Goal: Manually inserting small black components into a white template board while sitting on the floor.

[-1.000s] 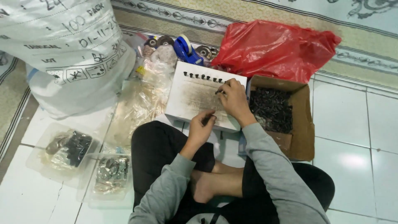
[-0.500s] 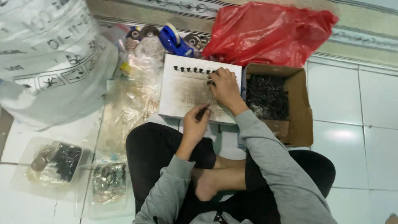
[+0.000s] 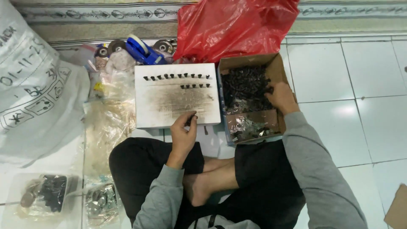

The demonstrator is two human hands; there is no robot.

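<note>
A white smudged board point(image 3: 177, 95) lies on the floor in front of my crossed legs, with two rows of small black parts point(image 3: 176, 76) standing along its far edge. My left hand point(image 3: 183, 132) rests at the board's near edge, fingers pinched on a small black part. My right hand point(image 3: 280, 97) reaches into a cardboard box point(image 3: 249, 62) to the right of the board, fingers down among a heap of small black parts point(image 3: 245, 88). Whether that hand grips any of them is hidden.
A red plastic bag point(image 3: 231, 25) lies behind the box. A large white printed sack point(image 3: 34, 93) fills the left. Clear plastic bags point(image 3: 108, 123), a blue tool point(image 3: 142, 50) and round discs lie left of the board. Clear trays of parts point(image 3: 46, 193) sit at lower left.
My right hand has left the rows on the board and gone right into the cardboard box. My left hand stays at the board's near edge. The view has shifted closer.
</note>
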